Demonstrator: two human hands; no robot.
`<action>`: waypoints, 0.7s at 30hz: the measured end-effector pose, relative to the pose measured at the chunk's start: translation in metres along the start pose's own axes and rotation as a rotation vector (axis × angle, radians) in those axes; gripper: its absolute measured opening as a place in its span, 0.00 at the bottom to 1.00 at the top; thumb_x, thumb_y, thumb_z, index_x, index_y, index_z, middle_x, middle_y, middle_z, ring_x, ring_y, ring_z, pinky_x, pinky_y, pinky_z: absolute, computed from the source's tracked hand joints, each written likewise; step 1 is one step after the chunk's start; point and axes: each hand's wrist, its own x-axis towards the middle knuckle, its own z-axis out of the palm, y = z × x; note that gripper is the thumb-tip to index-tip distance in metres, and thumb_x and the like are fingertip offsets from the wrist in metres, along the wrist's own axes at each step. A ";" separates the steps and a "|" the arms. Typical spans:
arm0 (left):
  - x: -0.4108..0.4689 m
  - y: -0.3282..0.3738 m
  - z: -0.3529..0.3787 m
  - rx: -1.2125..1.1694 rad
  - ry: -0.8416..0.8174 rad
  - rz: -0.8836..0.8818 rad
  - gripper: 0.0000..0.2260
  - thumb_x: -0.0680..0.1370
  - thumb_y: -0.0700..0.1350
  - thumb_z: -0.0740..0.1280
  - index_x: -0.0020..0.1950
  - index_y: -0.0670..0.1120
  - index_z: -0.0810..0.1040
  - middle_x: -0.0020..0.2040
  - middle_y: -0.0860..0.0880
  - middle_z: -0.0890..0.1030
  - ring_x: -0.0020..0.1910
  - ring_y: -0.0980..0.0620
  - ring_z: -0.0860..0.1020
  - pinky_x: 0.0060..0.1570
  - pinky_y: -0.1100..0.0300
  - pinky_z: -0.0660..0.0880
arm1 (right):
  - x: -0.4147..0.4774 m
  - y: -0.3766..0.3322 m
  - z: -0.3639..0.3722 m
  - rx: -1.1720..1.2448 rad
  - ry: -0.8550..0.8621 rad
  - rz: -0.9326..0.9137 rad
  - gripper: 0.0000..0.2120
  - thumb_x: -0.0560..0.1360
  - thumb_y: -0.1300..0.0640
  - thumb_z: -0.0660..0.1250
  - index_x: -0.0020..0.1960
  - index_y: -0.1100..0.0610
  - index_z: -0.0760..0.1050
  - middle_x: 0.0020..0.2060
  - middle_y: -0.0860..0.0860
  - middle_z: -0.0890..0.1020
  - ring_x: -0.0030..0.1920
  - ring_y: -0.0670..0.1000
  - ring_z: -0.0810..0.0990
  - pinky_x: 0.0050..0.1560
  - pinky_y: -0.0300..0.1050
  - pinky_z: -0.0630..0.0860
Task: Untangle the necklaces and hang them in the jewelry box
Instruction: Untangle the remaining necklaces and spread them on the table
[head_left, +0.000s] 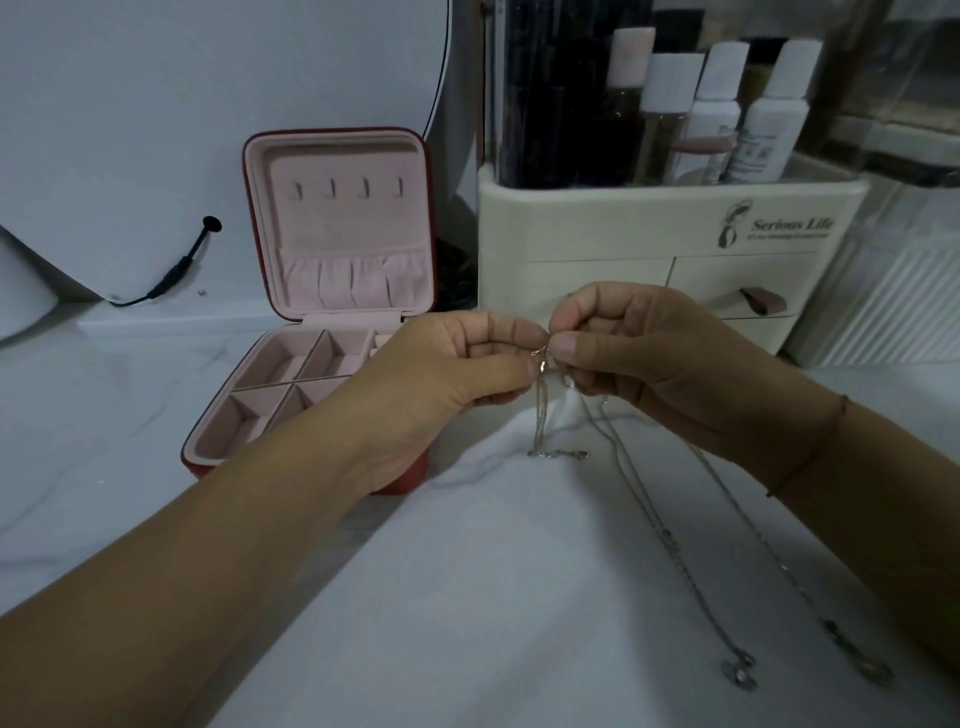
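Toward the counter's (467, 597) rear left the jewelry box (353, 234) stands open, and we count 4 hooks (347, 188) in its lid, all bare, so we judge that no hanging is done yet. Just right of it our left hand (441, 384) and right hand (649, 358) meet fingertip to fingertip above the counter's middle, each pinching the necklaces (539, 415) at their tangle, while loose chain ends trail across the counter toward its near right corner. Untangling looks underway, with every necklace left to hang.
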 end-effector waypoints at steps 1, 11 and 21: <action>0.000 0.000 0.000 0.014 -0.007 0.001 0.09 0.73 0.32 0.68 0.46 0.44 0.81 0.37 0.50 0.81 0.36 0.58 0.77 0.42 0.67 0.76 | 0.000 0.000 0.001 0.000 0.002 -0.014 0.04 0.68 0.63 0.71 0.42 0.59 0.77 0.30 0.54 0.76 0.31 0.47 0.73 0.33 0.35 0.73; 0.001 -0.001 0.001 0.012 0.057 0.101 0.07 0.74 0.36 0.68 0.49 0.47 0.80 0.36 0.50 0.81 0.34 0.59 0.77 0.40 0.67 0.75 | -0.001 -0.001 -0.001 -0.081 -0.012 0.056 0.11 0.64 0.60 0.73 0.46 0.58 0.80 0.34 0.56 0.77 0.33 0.48 0.71 0.35 0.36 0.71; 0.000 0.001 0.002 -0.043 0.050 0.182 0.17 0.63 0.38 0.71 0.52 0.44 0.77 0.35 0.52 0.82 0.37 0.58 0.80 0.42 0.69 0.75 | -0.001 0.002 -0.003 -0.147 -0.013 0.104 0.12 0.64 0.55 0.73 0.45 0.59 0.81 0.29 0.51 0.69 0.29 0.44 0.64 0.30 0.34 0.64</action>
